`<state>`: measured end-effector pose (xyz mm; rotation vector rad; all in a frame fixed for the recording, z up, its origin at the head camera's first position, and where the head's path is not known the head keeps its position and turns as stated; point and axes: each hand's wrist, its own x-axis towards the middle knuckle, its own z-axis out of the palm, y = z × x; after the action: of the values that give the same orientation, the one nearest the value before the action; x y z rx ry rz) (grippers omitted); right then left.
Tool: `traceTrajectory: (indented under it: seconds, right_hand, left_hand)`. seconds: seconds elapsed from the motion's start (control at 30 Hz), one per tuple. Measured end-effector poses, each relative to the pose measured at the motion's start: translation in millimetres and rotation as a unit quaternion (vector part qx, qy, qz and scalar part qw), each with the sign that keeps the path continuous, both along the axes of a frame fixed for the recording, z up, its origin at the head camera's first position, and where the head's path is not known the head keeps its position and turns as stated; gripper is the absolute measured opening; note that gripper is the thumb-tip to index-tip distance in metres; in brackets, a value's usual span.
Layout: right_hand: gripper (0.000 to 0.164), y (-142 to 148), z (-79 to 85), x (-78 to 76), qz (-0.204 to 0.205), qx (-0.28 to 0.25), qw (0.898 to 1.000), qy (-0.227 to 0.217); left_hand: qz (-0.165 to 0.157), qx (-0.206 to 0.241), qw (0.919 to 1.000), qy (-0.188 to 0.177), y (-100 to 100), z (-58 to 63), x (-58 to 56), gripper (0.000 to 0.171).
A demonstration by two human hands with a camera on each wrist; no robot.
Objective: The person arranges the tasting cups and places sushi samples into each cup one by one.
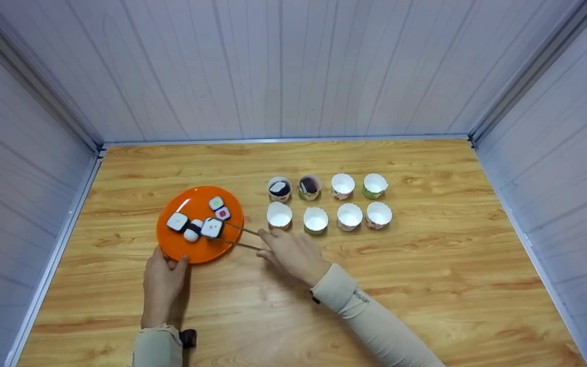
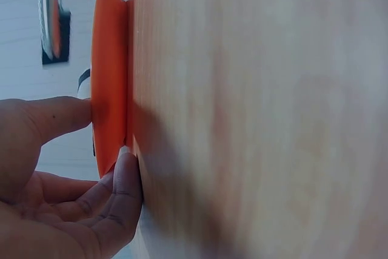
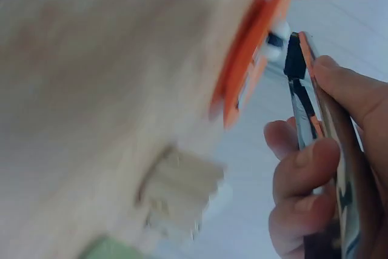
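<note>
My left hand [image 1: 163, 278] pinches the near-left rim of an orange plate [image 1: 199, 255]. In the left wrist view its thumb lies on the upper side and its fingers are under the rim. My right hand [image 1: 296, 255] grips metal tongs [image 3: 330, 110], whose tips hold a square black-and-white toy sushi roll [image 1: 212, 228] above the plate. On the plate lie another square sushi roll [image 1: 177, 221], a white sushi piece with a black band [image 1: 192, 232], a small green-centred roll [image 1: 216, 203] and a small red-centred roll [image 1: 222, 213].
Two rows of paper baking cups [image 1: 349, 217] stand right of the plate. In the back row, the leftmost cup [image 1: 279, 198] and its neighbour [image 1: 310, 195] hold dark-and-white pieces. Pale panel walls [image 1: 293, 76] border the wooden table [image 1: 441, 265].
</note>
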<state>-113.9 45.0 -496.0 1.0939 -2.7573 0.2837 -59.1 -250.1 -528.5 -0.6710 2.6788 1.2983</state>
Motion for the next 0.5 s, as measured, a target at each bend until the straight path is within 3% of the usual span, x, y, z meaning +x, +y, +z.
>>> traceTrajectory:
  seconds: [0.23, 0.5]
  right_hand:
    - [0.046, 53, 11.1, -11.6, -0.037, -0.045, 0.998, -0.008]
    - [0.043, 133, 26.8, -22.5, -0.126, -0.076, 0.989, -0.011]
  left_hand:
    - [0.005, 0.002, 1.0, -0.005, -1, 0.2, 1.6, 0.054]
    - [0.001, -0.01, 0.9999, 0.008, -1, -1.7, 2.1, 0.058]
